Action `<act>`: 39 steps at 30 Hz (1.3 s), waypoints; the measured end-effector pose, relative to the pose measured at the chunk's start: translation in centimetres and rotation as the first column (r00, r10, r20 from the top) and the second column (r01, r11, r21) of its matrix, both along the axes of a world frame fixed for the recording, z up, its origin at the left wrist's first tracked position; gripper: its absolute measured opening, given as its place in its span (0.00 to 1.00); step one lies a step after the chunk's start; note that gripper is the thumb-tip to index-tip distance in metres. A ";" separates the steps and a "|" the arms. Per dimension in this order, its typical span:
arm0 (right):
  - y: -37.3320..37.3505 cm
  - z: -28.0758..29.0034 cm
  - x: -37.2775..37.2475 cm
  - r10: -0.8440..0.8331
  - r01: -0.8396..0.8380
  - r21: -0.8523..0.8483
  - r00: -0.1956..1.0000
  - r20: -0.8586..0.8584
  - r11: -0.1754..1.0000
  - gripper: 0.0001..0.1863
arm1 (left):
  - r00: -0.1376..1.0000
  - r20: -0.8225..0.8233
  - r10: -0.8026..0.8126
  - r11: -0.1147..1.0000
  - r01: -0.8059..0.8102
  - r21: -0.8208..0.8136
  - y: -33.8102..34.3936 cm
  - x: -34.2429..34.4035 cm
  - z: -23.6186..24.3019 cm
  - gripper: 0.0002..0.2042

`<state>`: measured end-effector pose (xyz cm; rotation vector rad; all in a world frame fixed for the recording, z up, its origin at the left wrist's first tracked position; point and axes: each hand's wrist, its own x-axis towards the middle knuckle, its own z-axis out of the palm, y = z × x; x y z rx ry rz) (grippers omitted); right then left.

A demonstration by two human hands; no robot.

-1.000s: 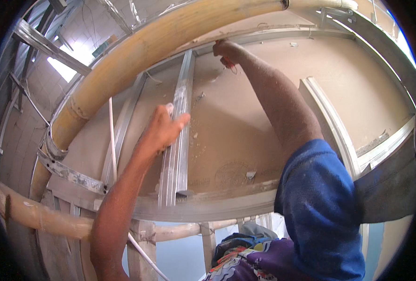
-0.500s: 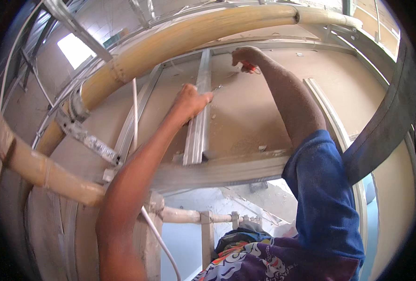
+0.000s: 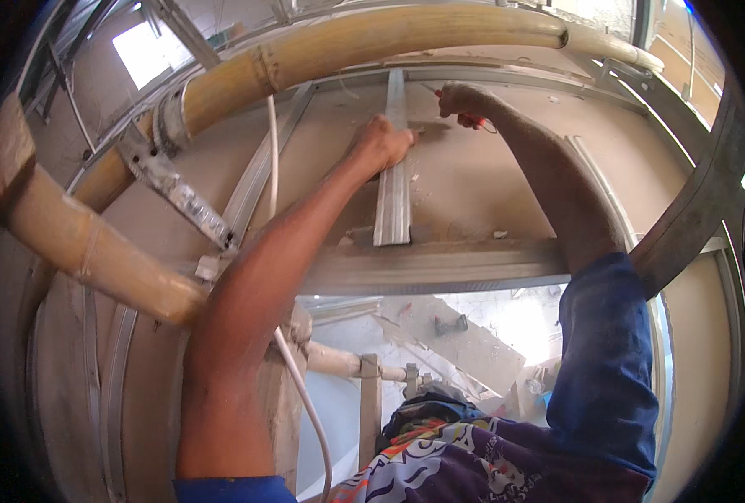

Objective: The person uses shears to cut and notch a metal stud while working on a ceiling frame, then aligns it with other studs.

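Overhead, tan ceiling board (image 3: pixel 490 193) framed by a yellowish bamboo scaffold pole (image 3: pixel 347 46). Keep the silver metal channel strip (image 3: pixel 393 197) flat and square to the grey cross channel (image 3: pixel 439 267) while fixing. Left hand (image 3: pixel 382 142) curled, pressing the strip up. Right hand (image 3: pixel 460 101) closed on a small red-handled tool (image 3: pixel 477 123) just beside the strip's top.

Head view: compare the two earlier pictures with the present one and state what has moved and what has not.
The camera has tilted, so everything sits differently in frame. The left hand stays pressed on the metal channel. The right hand keeps its red-handled tool at the board beside that channel. Nothing was taken up or let go; the bamboo pole remains overhead.
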<state>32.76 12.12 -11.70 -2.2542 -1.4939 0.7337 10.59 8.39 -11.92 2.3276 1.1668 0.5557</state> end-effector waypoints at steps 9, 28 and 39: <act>-4.8 3.4 -4.3 0.098 -0.079 -0.064 0.909 0.404 0.995 0.15 | 0.998 -0.064 -0.008 0.981 0.020 0.192 2.0 0.8 -0.5 0.27; -30.8 7.5 -15.4 -0.135 -0.162 0.504 0.854 0.502 0.848 0.21 | 0.997 0.075 -0.035 0.997 0.040 -0.067 1.0 0.0 0.0 0.25; -36.8 -8.1 -17.3 0.021 0.501 0.596 0.754 -0.656 0.628 0.13 | 0.957 0.288 0.021 0.913 0.100 -0.396 -0.9 1.1 1.3 0.20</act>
